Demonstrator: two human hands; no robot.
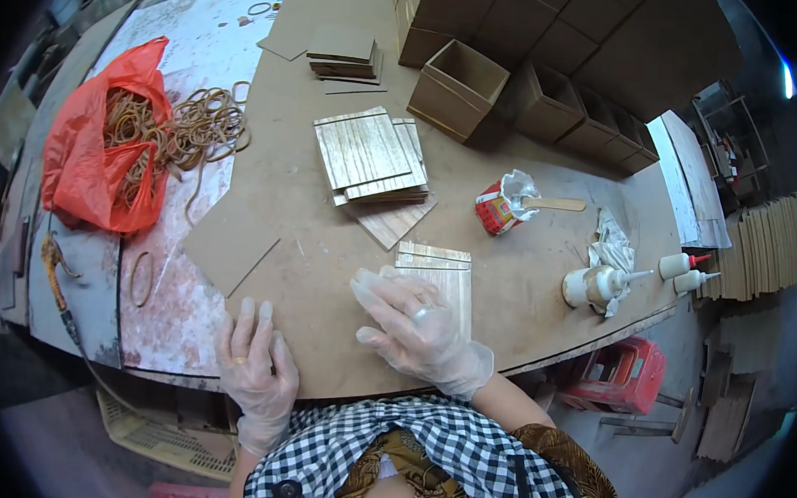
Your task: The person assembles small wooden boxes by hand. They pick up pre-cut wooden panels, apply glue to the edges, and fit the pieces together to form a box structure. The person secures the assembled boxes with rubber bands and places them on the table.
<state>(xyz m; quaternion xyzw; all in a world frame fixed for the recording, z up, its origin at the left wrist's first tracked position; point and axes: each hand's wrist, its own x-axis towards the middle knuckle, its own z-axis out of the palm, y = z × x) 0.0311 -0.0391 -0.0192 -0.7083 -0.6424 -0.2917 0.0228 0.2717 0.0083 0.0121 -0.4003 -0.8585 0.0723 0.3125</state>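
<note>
My left hand (259,373), in a clear plastic glove, rests at the near edge of the brown board table top with its fingers stretched out and nothing in them. My right hand (421,328), gloved alike, lies over the near part of a pale grooved wooden panel (443,259), fingers extended to the left and thumb apart. It hides much of that panel. A small whitish spot shows at its fingers; I cannot tell what it is. Beyond stands a stack of similar grooved panels (363,156), loosely piled. A thin brown board (234,253) lies ahead of my left hand.
A red plastic bag (80,161) spills rubber bands (207,128) at left. To the right are a red tub (492,211) with a wooden stick, a glue bottle (588,286) and a crumpled cloth (611,239). Open wooden boxes (458,88) line the back.
</note>
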